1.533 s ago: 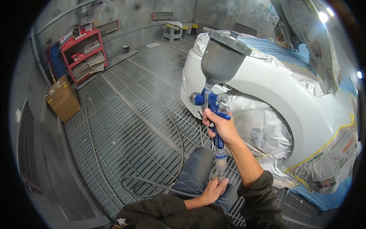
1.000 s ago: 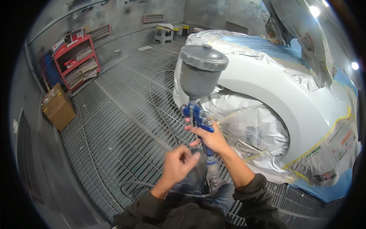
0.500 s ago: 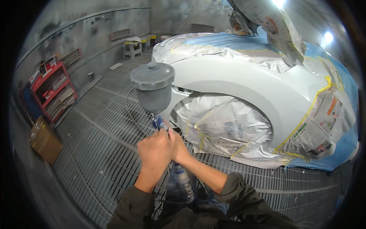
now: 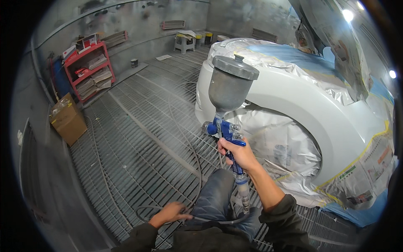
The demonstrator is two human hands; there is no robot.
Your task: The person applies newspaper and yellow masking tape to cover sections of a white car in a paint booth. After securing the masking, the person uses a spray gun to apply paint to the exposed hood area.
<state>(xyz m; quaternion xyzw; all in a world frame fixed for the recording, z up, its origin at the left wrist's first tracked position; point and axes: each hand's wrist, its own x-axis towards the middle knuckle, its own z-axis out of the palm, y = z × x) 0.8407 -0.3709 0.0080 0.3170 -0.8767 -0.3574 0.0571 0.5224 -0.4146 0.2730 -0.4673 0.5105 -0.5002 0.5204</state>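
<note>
- Your right hand [image 4: 240,154] is wrapped tight round the blue grip of the spray gun [image 4: 226,113], finger up by the trigger; gun is upright, nozzle pointing left, away from the car.
- Grey paint cup [image 4: 231,86] sits on top of the gun, lid on, tilted a little.
- The gun is in front of you at centre frame, just beside the white fender [image 4: 294,101], not touching it.
- An air hose [image 4: 191,147] runs from the fitting under the grip, down past your knee [image 4: 216,193] and loops over the floor.
- Your left hand [image 4: 168,213] is low at the bottom of the frame, fingers curled on the hose loop by your knee; can't tell how firm the grip is.
- Hands are well apart, right one high, left one low.
- The wheel arch is stuffed with masking paper [image 4: 279,145]; more paper with yellow tape lies along the fender's lower edge, and blue sheeting [image 4: 294,54] covers the car top.
- The floor is metal grating [image 4: 138,138].
- A cardboard box [image 4: 68,119] stands at far left near the wall.
- A red shelf rack [image 4: 89,69] with stacked paper stands against the back wall.
- A small stool [image 4: 184,41] and yellow-topped buckets are in the far corner.
</note>
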